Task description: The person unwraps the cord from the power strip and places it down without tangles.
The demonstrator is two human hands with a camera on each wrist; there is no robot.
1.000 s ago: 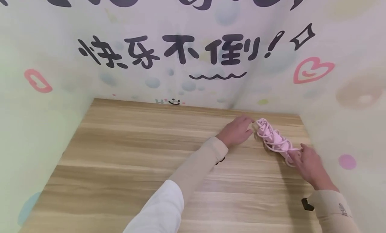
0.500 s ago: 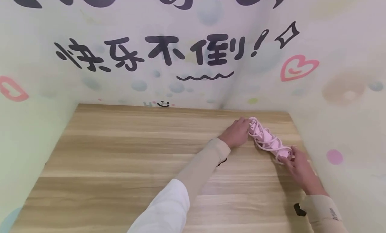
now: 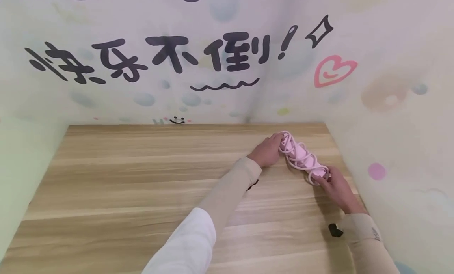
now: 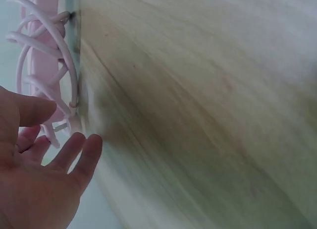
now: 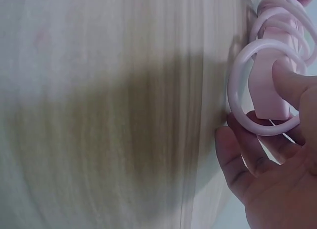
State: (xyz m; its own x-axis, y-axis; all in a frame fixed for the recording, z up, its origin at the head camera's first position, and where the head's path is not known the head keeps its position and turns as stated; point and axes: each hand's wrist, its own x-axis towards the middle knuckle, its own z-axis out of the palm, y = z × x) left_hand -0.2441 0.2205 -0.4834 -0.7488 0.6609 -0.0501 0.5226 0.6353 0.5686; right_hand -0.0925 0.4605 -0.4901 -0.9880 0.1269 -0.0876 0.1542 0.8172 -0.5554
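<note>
A pink power strip (image 3: 300, 153) lies at a slant over the far right of the wooden table, its pale pink cord (image 5: 234, 85) wound loosely round it. My left hand (image 3: 266, 151) holds the far end, thumb against the cord loops and two fingertips behind them; its other two fingers stretch out past the end in the left wrist view. At the near end my right hand (image 3: 335, 189) grips the strip, thumb on its top face and fingers underneath. One big cord loop hangs round that end, across the right fingers.
The wooden table (image 3: 142, 179) meets a printed back wall (image 3: 227, 104) with black lettering. A side wall (image 3: 400, 148) rises close by my right forearm, and another wall (image 3: 32, 159) stands at the left.
My left hand has come up to the strip's far end, where a small gap showed before. The right hand's grip has settled further round the near end. The head view has swung right.
</note>
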